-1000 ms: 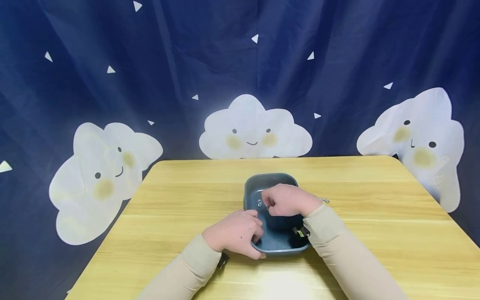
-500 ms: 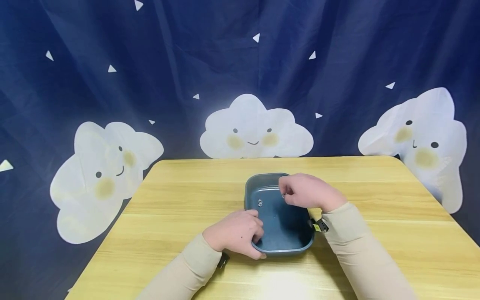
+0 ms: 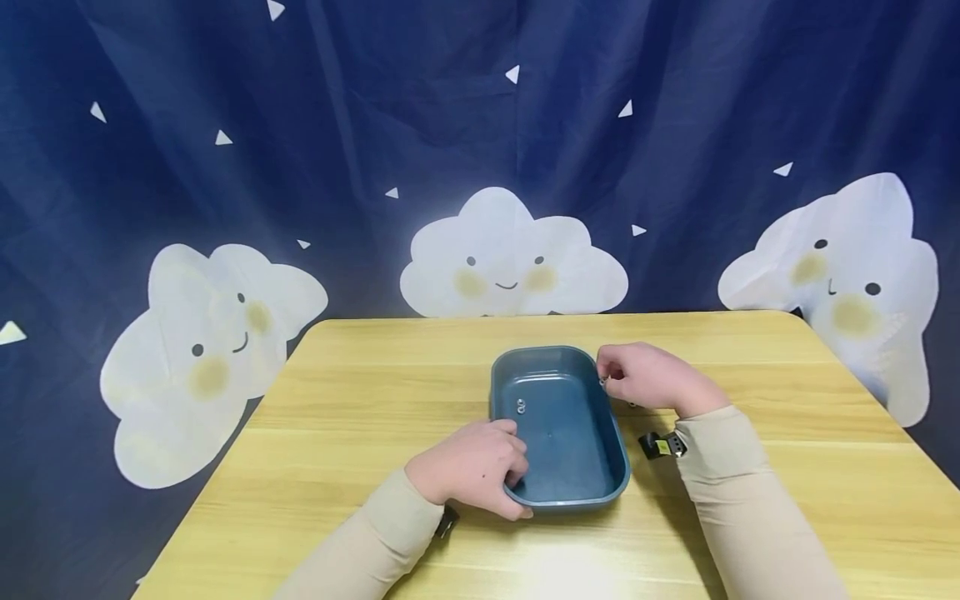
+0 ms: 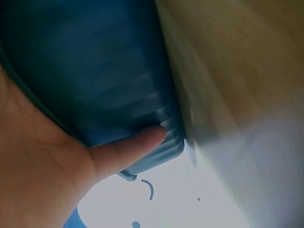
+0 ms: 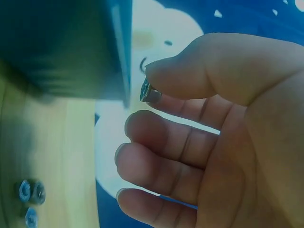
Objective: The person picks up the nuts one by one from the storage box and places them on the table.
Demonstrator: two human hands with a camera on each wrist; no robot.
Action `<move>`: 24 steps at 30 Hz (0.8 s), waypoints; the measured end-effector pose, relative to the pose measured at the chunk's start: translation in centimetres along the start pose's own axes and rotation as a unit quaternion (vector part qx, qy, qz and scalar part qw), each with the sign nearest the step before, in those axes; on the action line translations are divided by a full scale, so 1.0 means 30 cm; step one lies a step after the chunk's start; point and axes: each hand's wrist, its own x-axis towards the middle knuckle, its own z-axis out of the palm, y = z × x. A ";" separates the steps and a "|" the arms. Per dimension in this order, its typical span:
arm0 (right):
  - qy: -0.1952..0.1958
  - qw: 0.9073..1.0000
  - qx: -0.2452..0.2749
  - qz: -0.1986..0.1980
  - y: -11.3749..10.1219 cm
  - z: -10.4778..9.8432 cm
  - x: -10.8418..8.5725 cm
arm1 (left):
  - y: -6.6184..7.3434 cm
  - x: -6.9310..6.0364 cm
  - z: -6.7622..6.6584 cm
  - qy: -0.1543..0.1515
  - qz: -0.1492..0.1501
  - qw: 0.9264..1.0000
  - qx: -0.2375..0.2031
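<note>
My left hand (image 3: 476, 467) grips the near left rim of a dark blue plastic box (image 3: 573, 450), fingers curled over the rim. In the left wrist view its thumb (image 4: 135, 148) lies along the outer wall. My right hand (image 3: 656, 379) is at the box's far right rim. Between thumb and index finger it pinches a small shiny metal nut (image 5: 146, 90); the other fingers are loosely bent. Inside the box, near its left wall, lie two small metal nuts (image 3: 521, 406). On the table beside the box are more nuts (image 5: 31, 217), mostly hidden by my right hand in the head view.
The box stands on a light wooden table (image 3: 390, 383). A dark blue curtain (image 3: 360, 125) with smiling white clouds hangs behind the table's far edge. A small black device (image 3: 663, 446) sits at my right cuff.
My right hand has moved right, from inside the box to its far right rim, carrying the nut. My left hand stays on the rim, and the two nuts in the box have not moved.
</note>
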 end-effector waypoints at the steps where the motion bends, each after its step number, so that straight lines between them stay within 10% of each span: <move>1: -0.002 1.000 0.005 0.004 0.008 0.000 -0.002 | 0.001 0.000 0.000 0.001 0.000 1.000 0.000; 24: -0.015 0.995 -0.006 0.099 0.176 0.016 -0.034 | 0.006 0.003 -0.008 -0.001 -0.002 1.000 0.009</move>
